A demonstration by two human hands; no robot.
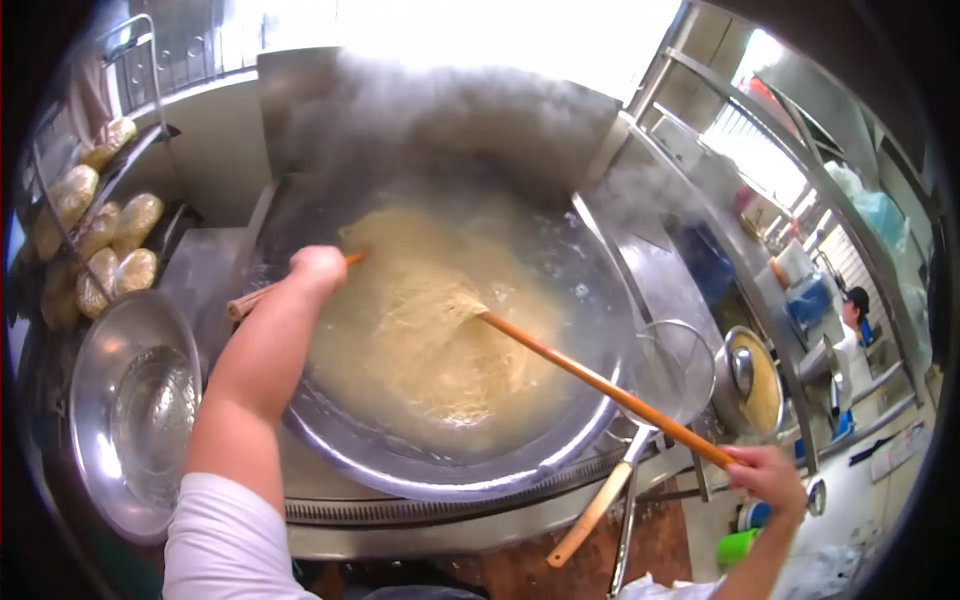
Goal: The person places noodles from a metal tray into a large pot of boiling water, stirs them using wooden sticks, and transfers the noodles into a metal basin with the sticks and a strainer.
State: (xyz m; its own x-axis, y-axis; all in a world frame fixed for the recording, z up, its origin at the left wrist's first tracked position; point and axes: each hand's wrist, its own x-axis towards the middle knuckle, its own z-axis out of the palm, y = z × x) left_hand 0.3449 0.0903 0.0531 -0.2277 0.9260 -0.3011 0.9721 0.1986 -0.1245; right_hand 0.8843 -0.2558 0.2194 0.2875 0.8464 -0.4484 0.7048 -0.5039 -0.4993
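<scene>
A large steaming wok (400, 478) holds cloudy liquid with a mass of pale noodles (430, 330) in the middle. My left hand (318, 268) is closed on a wooden stick at the wok's left side; the stick's orange tip (355, 258) points over the noodles. At the lower right, my right hand (765, 480) grips the end of a long wooden stick (600, 385), whose far end goes into the noodles near the centre. Steam blurs the back of the wok.
A metal bowl (90, 420) stands at the left below wrapped bags (135, 222). A wire strainer (680, 345) with a wooden handle rests on the wok's right edge. Beyond it are a pot of yellowish food (768, 385), metal racks and another person (850, 335).
</scene>
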